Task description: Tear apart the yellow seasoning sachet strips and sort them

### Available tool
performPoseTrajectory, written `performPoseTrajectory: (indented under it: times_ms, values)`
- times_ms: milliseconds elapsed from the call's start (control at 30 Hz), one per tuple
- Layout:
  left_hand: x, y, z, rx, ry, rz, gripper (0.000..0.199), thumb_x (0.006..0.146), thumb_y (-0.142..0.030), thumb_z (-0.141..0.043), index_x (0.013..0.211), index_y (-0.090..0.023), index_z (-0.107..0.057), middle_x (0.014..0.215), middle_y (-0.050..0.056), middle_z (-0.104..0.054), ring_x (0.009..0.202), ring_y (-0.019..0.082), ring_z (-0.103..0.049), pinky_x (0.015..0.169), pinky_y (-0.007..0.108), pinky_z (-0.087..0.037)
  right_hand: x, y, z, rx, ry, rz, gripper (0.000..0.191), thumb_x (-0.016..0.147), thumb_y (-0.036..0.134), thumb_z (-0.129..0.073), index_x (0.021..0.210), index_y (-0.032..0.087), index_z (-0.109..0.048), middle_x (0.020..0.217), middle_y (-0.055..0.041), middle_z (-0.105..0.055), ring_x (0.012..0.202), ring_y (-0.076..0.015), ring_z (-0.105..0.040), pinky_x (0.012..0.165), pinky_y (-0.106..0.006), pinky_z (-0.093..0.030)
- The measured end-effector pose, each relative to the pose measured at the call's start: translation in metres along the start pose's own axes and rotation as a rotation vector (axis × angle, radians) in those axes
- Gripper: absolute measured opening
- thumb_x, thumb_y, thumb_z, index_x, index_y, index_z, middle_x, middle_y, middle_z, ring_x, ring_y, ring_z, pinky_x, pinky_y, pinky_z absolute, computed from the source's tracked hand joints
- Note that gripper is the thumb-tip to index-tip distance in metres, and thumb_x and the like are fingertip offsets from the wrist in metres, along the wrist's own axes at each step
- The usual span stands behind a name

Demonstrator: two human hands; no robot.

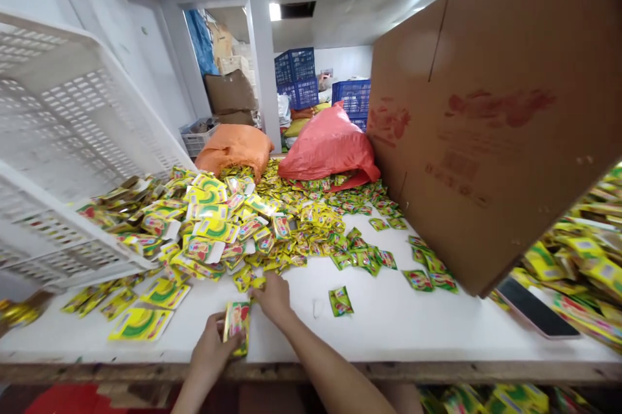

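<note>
My left hand [214, 346] is wrapped round a small printed carton [237, 324], yellow, green and red, held upright near the table's front edge. Just to its right, my right hand [275, 300] reaches to the near edge of the heap, its fingers closed on a small yellow sachet [258, 282]. Behind both hands lies a pile of flat yellow cartons [211, 223], with a spread of yellow sachets [315, 223] to its right. A single green sachet [341, 301] lies apart on the white tabletop [301, 336].
A tilted white plastic crate [97, 122] stands at the left, spilling cartons. An orange sack [236, 145] and a red sack [330, 145] lie at the back. On the right, a large cardboard box [466, 116] leans above a phone [537, 307] and more packets [583, 265].
</note>
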State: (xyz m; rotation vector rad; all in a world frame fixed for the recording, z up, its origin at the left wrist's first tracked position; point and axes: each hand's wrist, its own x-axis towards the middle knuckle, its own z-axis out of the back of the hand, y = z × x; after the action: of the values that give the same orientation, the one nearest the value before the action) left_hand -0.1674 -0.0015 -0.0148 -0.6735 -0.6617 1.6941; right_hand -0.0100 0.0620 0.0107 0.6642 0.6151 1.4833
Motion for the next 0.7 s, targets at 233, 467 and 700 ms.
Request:
performPoseTrajectory:
  times_ms: [233,467,700]
  values:
    - [-0.001,-0.020,-0.005,-0.474,0.072,0.022,0.042,0.054,-0.045,-0.068,0.083,-0.017,-0.054,0.078,0.005,-0.069,0.075,0.025,-0.065,0.068,0.033,-0.051,-0.022,-0.084,0.124,0.005,0.059,0.162,0.020,0.072,0.036,-0.060,0.067,0.017,-0.060,0.060,0.0029,-0.057,0.058,-0.0117,-0.051,0.051,-0.019,-0.033]
    - [-0.018,-0.069,-0.036,-0.940,0.322,0.159,0.048,0.055,-0.026,-0.069,0.098,-0.015,-0.052,0.082,0.006,-0.070,0.075,0.022,-0.066,0.068,0.031,-0.051,-0.016,-0.117,0.164,-0.150,0.183,0.273,0.022,0.041,0.012,-0.076,0.050,0.018,-0.057,0.072,0.0004,-0.061,0.081,-0.0204,-0.054,0.073,-0.027,-0.035]
    - [-0.032,-0.088,-0.066,-0.984,0.428,0.066,0.047,0.052,-0.029,-0.074,0.092,-0.015,-0.055,0.080,0.008,-0.070,0.070,0.022,-0.065,0.067,0.033,-0.050,-0.046,-0.128,0.149,-0.171,0.161,0.243,0.034,0.058,0.007,-0.057,0.090,0.019,-0.059,0.071,-0.0009,-0.060,0.068,-0.0176,-0.054,0.062,-0.025,-0.036]
